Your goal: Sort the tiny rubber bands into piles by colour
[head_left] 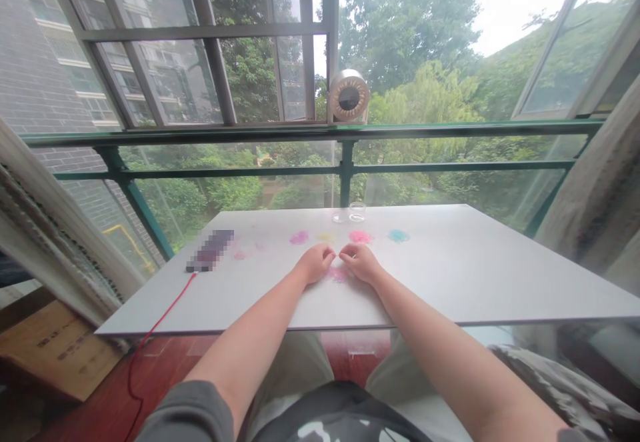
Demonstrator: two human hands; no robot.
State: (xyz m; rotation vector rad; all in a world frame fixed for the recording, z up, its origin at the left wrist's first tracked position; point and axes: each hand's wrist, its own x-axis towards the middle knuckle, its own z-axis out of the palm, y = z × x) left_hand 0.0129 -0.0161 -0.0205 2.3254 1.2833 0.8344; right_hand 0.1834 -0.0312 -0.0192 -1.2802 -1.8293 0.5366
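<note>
My left hand [317,263] and my right hand [361,261] meet almost fingertip to fingertip above the white table [440,282]. Thumb and fingers are pinched on both; whatever they hold is too small to make out. Between and just below them lies a pile of small pink pieces [338,275]. Beyond the hands sit a purple pile [300,237], a pale yellow pile [327,237], a bright pink pile [361,237] and a teal pile [399,235]. Fainter pink pieces [240,255] lie further left.
A clear round container [357,212] and a flat clear piece [339,217] stand at the table's far edge. On the left, a blurred-out dark device [210,251] has a red cable [167,309] running off the front edge. A cardboard box [60,349] is on the floor.
</note>
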